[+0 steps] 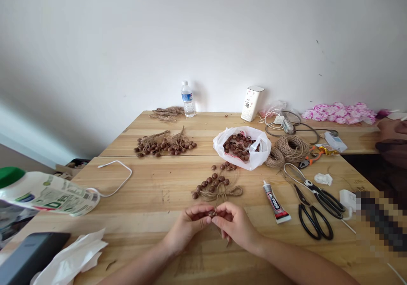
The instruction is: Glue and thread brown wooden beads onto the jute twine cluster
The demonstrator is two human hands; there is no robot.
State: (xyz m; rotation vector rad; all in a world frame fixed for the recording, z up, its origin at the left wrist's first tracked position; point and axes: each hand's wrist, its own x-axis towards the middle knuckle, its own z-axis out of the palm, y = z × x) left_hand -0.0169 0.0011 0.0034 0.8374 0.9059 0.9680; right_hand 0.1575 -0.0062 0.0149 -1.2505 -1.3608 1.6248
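My left hand (190, 223) and my right hand (234, 222) meet near the front of the table. The fingertips of both pinch a small brown nut-like ball (211, 213), with thin twine at it; the fingers partly cover it. A loose end of cord hangs below my right fingers. Just beyond my hands lies a looped bundle of twine (233, 192) with several brown balls (212, 183) strung on it. Behind these, a white plastic bag (219, 143) stands open, holding many brown shells (240, 147).
Right: glue tube (277, 203), black-handled scissors (313, 221), second scissors (327, 198), orange-handled pliers (313, 157), twine coils (291, 147). Left: green-capped bottle (57, 194), white cable (122, 183), tied ball bundles (165, 145). Back: water bottle (187, 100), white box (252, 103). A person's arm (392, 132) is far right.
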